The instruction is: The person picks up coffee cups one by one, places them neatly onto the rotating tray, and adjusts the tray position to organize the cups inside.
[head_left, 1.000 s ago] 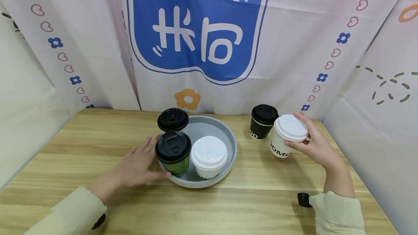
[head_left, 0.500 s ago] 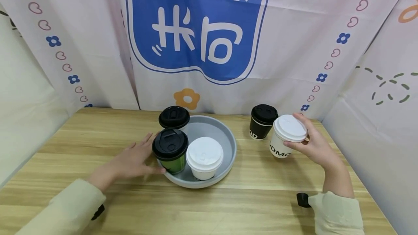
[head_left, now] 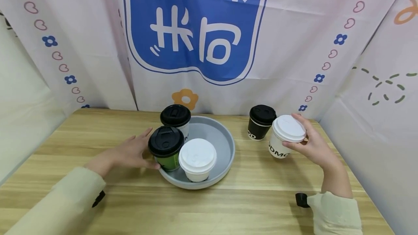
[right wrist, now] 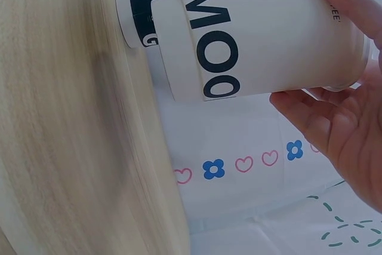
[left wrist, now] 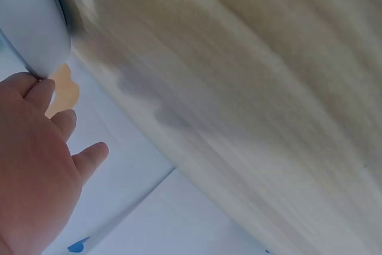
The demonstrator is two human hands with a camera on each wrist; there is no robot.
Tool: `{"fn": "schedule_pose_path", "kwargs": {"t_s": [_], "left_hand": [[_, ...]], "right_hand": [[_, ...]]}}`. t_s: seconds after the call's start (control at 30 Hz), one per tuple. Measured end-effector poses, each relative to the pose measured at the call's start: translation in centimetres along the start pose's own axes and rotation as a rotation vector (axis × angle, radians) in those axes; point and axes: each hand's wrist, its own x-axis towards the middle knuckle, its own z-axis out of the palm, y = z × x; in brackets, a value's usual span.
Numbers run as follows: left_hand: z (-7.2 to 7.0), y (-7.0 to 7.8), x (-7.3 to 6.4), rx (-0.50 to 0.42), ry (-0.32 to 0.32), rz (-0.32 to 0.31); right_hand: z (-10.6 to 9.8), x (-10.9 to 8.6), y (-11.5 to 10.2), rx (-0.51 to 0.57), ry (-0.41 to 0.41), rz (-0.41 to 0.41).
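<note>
Fingers spread, my left hand (head_left: 127, 155) lies along the left side of a round grey tray (head_left: 223, 151), thumb tip at its front-left rim. In the left wrist view, fingertips touch the edge of the tray (left wrist: 33, 22). Inside the tray stand a green cup (head_left: 170, 163) with a black lid, a white cup (head_left: 197, 157) with a white lid, and a white cup (head_left: 176, 116) with a black lid behind. Between thumb and fingers, my right hand (head_left: 311, 144) holds another white-lidded white paper cup (right wrist: 262, 40), slightly tilted, near its lid.
Just left of the right hand's cup, a black cup (head_left: 258, 129) with a black lid stands on the wooden table (head_left: 209, 213). A printed curtain (head_left: 287, 39) hangs along the table's back edge. White cloth sides (head_left: 369, 137) close in the right and left.
The tray has turned under my left hand: the green cup and front white cup moved left, the rear cup slightly right. My right hand stays nearly still with its cup.
</note>
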Motion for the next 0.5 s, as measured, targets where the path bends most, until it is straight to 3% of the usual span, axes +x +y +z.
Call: {"fn": "schedule_pose_path", "kwargs": {"t_s": [0.5], "left_hand": [[-0.39,-0.6,0.66,-0.011,-0.025,0.007]], "right_hand": [[-0.08,-0.07,0.09,-0.005,0.003,-0.008]]}}
